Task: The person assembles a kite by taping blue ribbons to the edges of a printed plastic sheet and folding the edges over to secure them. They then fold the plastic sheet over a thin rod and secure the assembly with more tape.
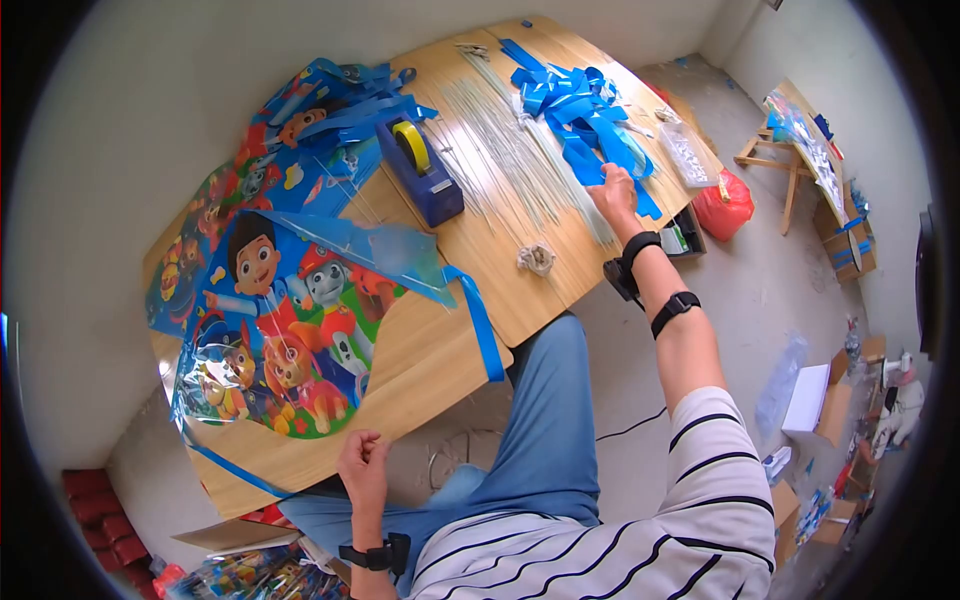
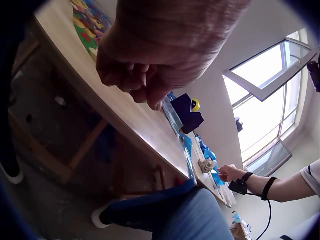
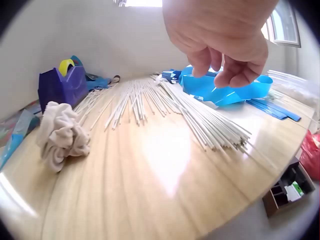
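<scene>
the blue strips lie in a loose tangle at one o'clock in the head view, on the far right of the worktop, with the right hand at the near side of the heap. in the right wrist view its fingers are bent over the blue, with a narrow gap beside the thumb; whether a strip is caught there is hard to say from this angle. the left hand hangs loosely curled at seven o'clock, just off the near edge, with nothing visible in it. the strips look like thin, glossy film: very light, limp and probably slippery, likely to crease or drag neighbours along. a loose end at the heap's five o'clock side seems the best hold, pinched flat between thumb and fingertip and drawn away gently. the pale rods, at ten o'clock from the right hand, look slim and springy, and might scatter if knocked, so a lift would be wiser than a sweep. the printed sheet, at nine o'clock in the head view, appears equally light and easily wrinkled, best held by its edge.
</scene>
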Demonstrator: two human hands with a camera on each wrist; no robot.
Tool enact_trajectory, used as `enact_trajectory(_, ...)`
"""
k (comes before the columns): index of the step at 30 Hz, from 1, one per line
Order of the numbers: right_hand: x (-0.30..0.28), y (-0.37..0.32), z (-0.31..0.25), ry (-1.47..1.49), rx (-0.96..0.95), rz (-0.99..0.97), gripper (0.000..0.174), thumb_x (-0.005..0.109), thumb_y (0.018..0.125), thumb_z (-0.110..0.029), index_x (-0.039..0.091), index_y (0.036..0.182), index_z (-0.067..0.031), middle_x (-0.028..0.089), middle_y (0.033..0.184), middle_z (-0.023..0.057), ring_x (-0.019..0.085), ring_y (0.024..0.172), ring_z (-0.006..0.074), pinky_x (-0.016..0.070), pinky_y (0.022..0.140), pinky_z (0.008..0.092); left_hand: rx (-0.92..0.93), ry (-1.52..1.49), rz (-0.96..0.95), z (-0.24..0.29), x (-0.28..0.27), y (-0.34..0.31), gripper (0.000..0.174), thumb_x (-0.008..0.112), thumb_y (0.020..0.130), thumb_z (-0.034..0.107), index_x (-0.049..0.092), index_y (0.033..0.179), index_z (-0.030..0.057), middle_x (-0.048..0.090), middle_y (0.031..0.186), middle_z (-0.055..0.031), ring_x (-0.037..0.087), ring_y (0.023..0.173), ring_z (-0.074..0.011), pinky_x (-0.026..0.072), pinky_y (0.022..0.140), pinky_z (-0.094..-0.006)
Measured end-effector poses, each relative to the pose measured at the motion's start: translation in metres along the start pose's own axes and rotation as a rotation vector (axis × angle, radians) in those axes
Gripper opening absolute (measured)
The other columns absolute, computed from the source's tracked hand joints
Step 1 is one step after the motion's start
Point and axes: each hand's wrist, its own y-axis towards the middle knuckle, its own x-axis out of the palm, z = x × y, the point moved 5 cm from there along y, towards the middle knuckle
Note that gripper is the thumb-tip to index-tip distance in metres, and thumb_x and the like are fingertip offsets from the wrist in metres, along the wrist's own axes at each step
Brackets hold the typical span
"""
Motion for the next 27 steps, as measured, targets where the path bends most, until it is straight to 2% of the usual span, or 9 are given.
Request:
enact_trajectory(4, 0.013, 0.017, 0.006, -0.040, 0.169, -0.116, 0.024, 0.075, 0.078, -0.021, 0.076, 0.097, -0.0056, 0.075, 0.106, 0.0185, 0.072, 0.095, 0.0379, 0.0565, 0.087, 0.0481, 0.017, -0.024, -0.029, 0.003, 0.005, -0.002, 0.015, 0.072, 0.086, -0.002, 0.065, 0.099, 0.0003, 0.055, 0.074, 0.0040, 0.049, 0.066, -0.0037, 0.0413, 0.061, -0.0208)
enact_trajectory(7, -0.015, 0.007, -0.026, 0.301, -0.163, 0.016, 0.021, 0.075, 0.078, -0.023, 0.076, 0.086, -0.0041, 0.076, 0.093, 0.0184, 0.072, 0.086, 0.0393, 0.0562, 0.077, 0.0475, 0.013, -0.038, -0.018, 0.004, 0.003, 0.000, 0.014, 0.073, 0.086, 0.000, 0.066, 0.098, -0.0002, 0.058, 0.075, 0.0007, 0.052, 0.067, -0.0064, 0.0440, 0.062, -0.0232)
enact_trajectory(10, -0.039, -0.028, -0.086, 0.856, -0.239, -0.221, 0.014, 0.075, 0.082, -0.015, 0.073, 0.082, -0.0007, 0.070, 0.072, 0.0041, 0.067, 0.069, 0.0143, 0.0519, 0.063, 0.0309, -0.009, -0.117, -0.062, 0.006, 0.004, 0.008, 0.012, 0.070, 0.091, 0.002, 0.066, 0.102, -0.0011, 0.062, 0.079, -0.0014, 0.057, 0.069, -0.0077, 0.0471, 0.064, -0.0237)
enact_trajectory(12, -0.070, -0.086, -0.137, 1.050, -0.282, -0.431, 0.009, 0.075, 0.082, -0.008, 0.074, 0.086, -0.0003, 0.066, 0.072, -0.0008, 0.061, 0.070, 0.0059, 0.0501, 0.062, 0.0262, -0.069, -0.252, -0.141, 0.039, 0.011, 0.018, 0.014, 0.066, 0.096, 0.007, 0.066, 0.106, -0.0021, 0.066, 0.083, -0.0036, 0.061, 0.072, -0.0094, 0.0504, 0.067, -0.0248)
enact_trajectory(15, -0.106, -0.205, -0.200, 1.183, -0.393, -0.808, 0.013, 0.076, 0.085, -0.006, 0.072, 0.095, 0.0013, 0.070, 0.085, 0.0037, 0.065, 0.076, 0.0113, 0.0539, 0.071, 0.0302, -0.043, -0.519, -0.297, 0.088, 0.026, 0.022, 0.024, 0.061, 0.104, 0.019, 0.065, 0.114, -0.0026, 0.070, 0.096, -0.0083, 0.067, 0.081, -0.0138, 0.0554, 0.077, -0.0289)
enact_trajectory(16, -0.121, -0.241, -0.216, 1.120, -0.598, -0.947, 0.012, 0.075, 0.088, 0.000, 0.072, 0.100, 0.0010, 0.067, 0.084, 0.0015, 0.065, 0.079, 0.0098, 0.0534, 0.071, 0.0279, -0.062, -0.597, -0.354, 0.091, 0.029, 0.020, 0.028, 0.060, 0.105, 0.023, 0.065, 0.115, -0.0022, 0.070, 0.101, -0.0099, 0.068, 0.087, -0.0155, 0.0558, 0.081, -0.0312)
enact_trajectory(22, -0.148, -0.365, -0.244, 0.974, -0.941, -1.083, 0.012, 0.073, 0.079, -0.007, 0.066, 0.088, -0.0023, 0.064, 0.080, 0.0188, 0.063, 0.081, 0.0403, 0.0497, 0.070, 0.0457, -0.117, -0.926, -0.431, 0.097, 0.028, 0.002, 0.030, 0.063, 0.103, 0.023, 0.065, 0.121, -0.0014, 0.071, 0.114, -0.0143, 0.069, 0.106, -0.0246, 0.0561, 0.094, -0.0392)
enact_trajectory(25, -0.144, -0.383, -0.241, 0.909, -0.833, -1.216, 0.013, 0.074, 0.078, -0.007, 0.066, 0.088, -0.0020, 0.064, 0.080, 0.0189, 0.064, 0.079, 0.0398, 0.0490, 0.068, 0.0463, -0.166, -1.057, -0.357, 0.087, 0.006, -0.010, 0.025, 0.067, 0.099, 0.014, 0.064, 0.120, 0.0004, 0.071, 0.114, -0.0147, 0.068, 0.107, -0.0231, 0.0542, 0.096, -0.0389)
enact_trajectory(27, -0.142, -0.389, -0.239, 0.912, -0.739, -1.278, 0.013, 0.075, 0.081, -0.007, 0.067, 0.090, -0.0010, 0.063, 0.077, 0.0158, 0.063, 0.072, 0.0310, 0.0483, 0.065, 0.0406, -0.162, -1.189, -0.323, 0.072, -0.011, -0.013, 0.023, 0.069, 0.097, 0.009, 0.063, 0.118, 0.0024, 0.071, 0.114, -0.0142, 0.068, 0.106, -0.0225, 0.0542, 0.096, -0.0386)
